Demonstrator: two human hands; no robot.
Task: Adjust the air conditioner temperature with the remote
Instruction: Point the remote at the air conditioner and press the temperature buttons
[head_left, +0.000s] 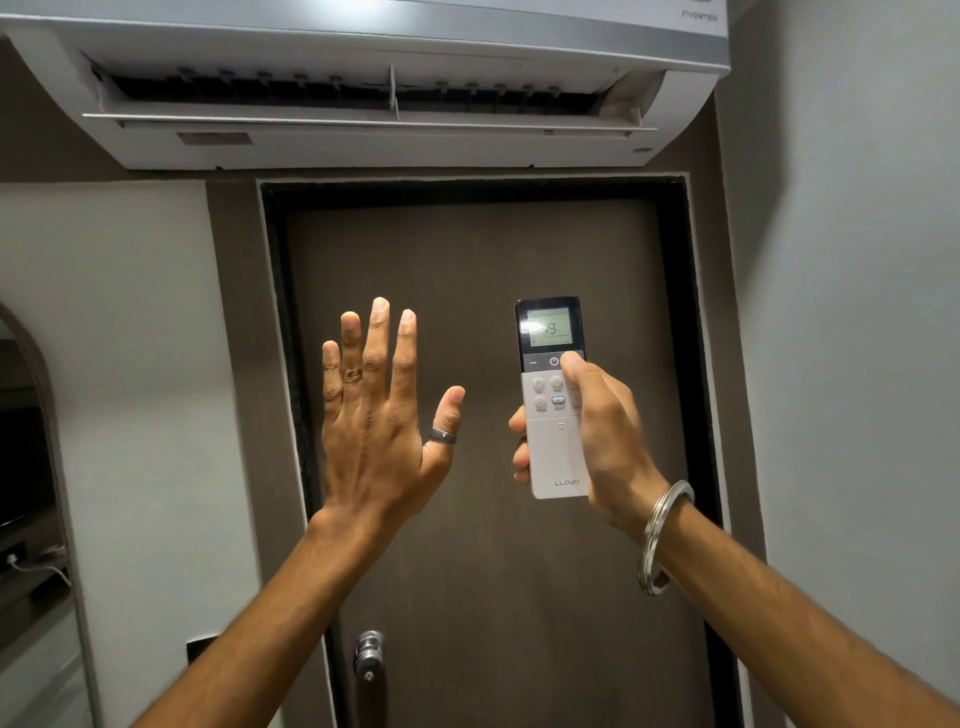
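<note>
A white wall air conditioner (363, 140) hangs above the door, its lower flap open. My right hand (602, 441) grips a white remote (555, 457) with a black top, held upright and pointed at the unit. Its lit screen (550, 328) shows a 9 as the clearest digit, partly under glare. My thumb rests on the button at the right of the power key. My left hand (376, 415) is raised beside the remote, palm away from me, fingers spread, holding nothing. It does not touch the remote.
A dark brown door (467, 270) with a black frame fills the middle; its metal knob (369, 657) sits low. Pale walls stand on both sides. An arched mirror (31, 467) is at the far left. A steel bangle (665, 535) circles my right wrist.
</note>
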